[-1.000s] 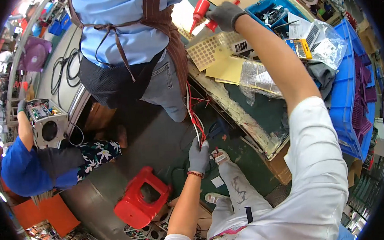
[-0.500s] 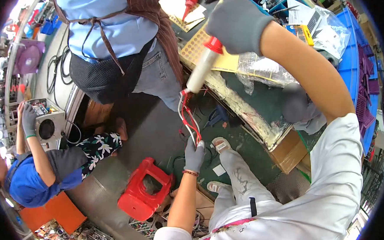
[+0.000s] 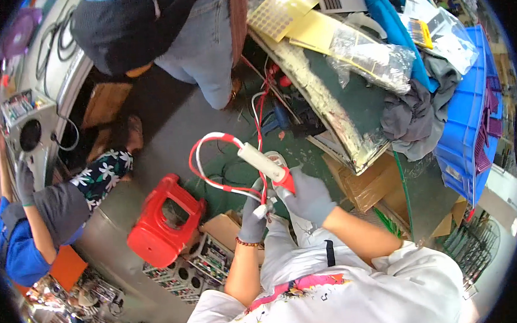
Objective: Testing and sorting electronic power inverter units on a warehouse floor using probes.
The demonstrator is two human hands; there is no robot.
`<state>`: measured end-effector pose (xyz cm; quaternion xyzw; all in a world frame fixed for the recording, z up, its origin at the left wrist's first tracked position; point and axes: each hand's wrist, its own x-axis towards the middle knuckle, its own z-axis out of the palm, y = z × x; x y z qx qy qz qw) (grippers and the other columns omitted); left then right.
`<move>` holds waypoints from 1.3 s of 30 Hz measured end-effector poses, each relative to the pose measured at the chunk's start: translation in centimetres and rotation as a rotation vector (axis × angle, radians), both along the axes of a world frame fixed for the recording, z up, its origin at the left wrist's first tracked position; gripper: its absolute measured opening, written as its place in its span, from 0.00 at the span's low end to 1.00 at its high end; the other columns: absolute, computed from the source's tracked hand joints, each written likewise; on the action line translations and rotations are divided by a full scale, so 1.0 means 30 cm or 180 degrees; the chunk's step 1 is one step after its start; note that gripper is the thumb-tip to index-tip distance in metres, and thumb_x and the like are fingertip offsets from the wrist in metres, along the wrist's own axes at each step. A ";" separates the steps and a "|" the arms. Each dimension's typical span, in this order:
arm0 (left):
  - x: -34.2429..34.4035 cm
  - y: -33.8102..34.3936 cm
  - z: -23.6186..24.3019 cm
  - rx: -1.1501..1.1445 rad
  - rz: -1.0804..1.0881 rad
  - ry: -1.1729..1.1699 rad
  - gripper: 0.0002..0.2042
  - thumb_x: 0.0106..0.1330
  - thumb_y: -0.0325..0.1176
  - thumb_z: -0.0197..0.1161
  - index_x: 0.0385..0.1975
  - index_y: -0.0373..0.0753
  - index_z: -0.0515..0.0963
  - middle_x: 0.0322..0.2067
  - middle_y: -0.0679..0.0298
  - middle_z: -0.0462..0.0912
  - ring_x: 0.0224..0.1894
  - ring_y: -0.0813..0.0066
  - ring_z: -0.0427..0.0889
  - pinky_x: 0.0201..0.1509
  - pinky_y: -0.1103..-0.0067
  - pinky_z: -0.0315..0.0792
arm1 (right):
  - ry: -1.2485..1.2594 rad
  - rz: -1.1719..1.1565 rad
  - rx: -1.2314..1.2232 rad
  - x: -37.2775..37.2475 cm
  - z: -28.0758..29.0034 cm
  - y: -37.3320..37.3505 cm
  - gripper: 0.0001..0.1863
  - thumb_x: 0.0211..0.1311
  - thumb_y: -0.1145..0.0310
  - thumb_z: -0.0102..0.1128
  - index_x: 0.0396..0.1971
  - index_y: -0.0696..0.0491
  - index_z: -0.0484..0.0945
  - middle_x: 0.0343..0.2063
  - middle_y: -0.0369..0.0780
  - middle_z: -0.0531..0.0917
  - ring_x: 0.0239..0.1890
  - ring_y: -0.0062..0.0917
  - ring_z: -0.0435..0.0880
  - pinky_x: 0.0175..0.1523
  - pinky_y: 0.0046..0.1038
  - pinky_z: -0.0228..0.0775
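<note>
Single head view, recorded through the left one of two fisheye cameras worn side by side on the wearer's head. Upright, unmirrored. The lens is aimed steeply down: the white shirt (image 3: 359, 299) is seen from above along the lower edge, with the forearms (image 3: 358, 232) directed away from it. The left hand (image 3: 251, 217) and right hand (image 3: 308, 198) are framed near centre, at close range; the floor (image 3: 114, 245) is viewed beneath, farther off. The workbench (image 3: 355, 107) is taken in at upper right, its edge bowed by the lens. A seated co-worker (image 3: 26, 244) is caught near the left rim. Corners are blacked out by the lens circle.
</note>
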<state>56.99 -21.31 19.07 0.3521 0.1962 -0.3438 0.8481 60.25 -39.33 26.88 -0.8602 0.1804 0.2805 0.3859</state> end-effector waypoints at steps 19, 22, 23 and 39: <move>-0.108 -0.123 0.084 0.3727 -0.1488 -0.1671 0.42 0.50 0.51 0.67 0.62 0.33 0.60 0.51 0.41 0.61 0.48 0.42 0.67 0.52 0.58 0.67 | 0.1177 -0.3025 0.3871 -0.319 -0.263 0.070 0.39 0.51 0.60 0.66 0.64 0.45 0.59 0.51 0.41 0.75 0.54 0.32 0.75 0.58 0.33 0.68; -0.154 -0.068 0.051 0.3899 -0.0913 -0.1342 0.47 0.46 0.46 0.71 0.64 0.30 0.55 0.54 0.37 0.61 0.50 0.41 0.70 0.52 0.60 0.70 | 0.1122 -0.2871 0.2995 -0.285 -0.248 0.087 0.37 0.44 0.61 0.69 0.57 0.51 0.65 0.40 0.40 0.78 0.37 0.28 0.80 0.44 0.31 0.76; -0.183 -0.032 0.028 0.3615 -0.0655 -0.1332 0.46 0.44 0.46 0.72 0.62 0.30 0.58 0.51 0.38 0.65 0.48 0.43 0.73 0.51 0.62 0.72 | 0.1001 -0.2891 0.2928 -0.267 -0.241 0.089 0.34 0.45 0.61 0.69 0.54 0.51 0.66 0.35 0.39 0.78 0.33 0.27 0.79 0.40 0.30 0.76; -1.188 0.690 -0.244 0.4429 -0.1202 0.1264 0.12 0.58 0.35 0.59 0.39 0.40 0.81 0.29 0.51 0.83 0.32 0.53 0.82 0.38 0.67 0.75 | 0.1312 -0.1184 0.1545 -0.273 -0.679 0.291 0.13 0.52 0.75 0.60 0.39 0.56 0.73 0.25 0.37 0.78 0.22 0.21 0.77 0.26 0.24 0.70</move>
